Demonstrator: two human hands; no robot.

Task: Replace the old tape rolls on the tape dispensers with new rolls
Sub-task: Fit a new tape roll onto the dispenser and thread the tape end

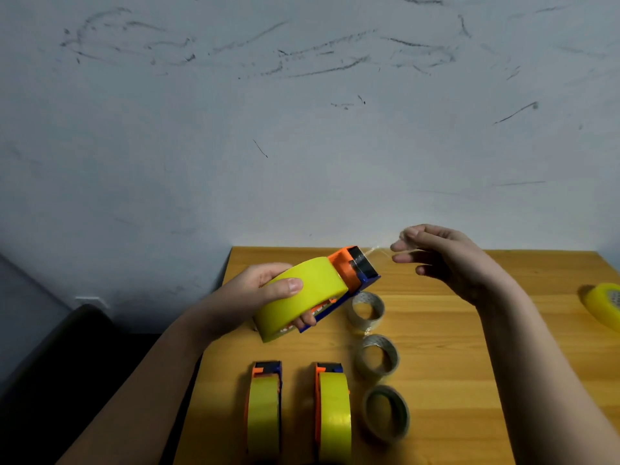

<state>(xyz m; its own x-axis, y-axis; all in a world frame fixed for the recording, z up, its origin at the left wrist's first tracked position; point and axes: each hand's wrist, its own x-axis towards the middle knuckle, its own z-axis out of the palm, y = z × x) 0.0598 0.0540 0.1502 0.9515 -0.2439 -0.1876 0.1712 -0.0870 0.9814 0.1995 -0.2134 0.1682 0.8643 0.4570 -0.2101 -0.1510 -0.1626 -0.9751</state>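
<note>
Left hand point(265, 293) grips yellow-roll tape dispenser point(315, 290) above wooden table point(469, 364), right hand point(446, 260) pinches clear tape end point(382, 251), three near-spent rolls point(375, 357) alongside

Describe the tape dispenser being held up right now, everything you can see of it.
The held tape dispenser is orange and blue plastic, loaded with a wide yellow roll. It is lifted off the wooden table, tilted with its cutter end up and to the right. The left hand grips the roll, thumb across its face, fingers underneath. A thin clear strand of tape runs from the cutter end to the right hand, which pinches it.
</note>
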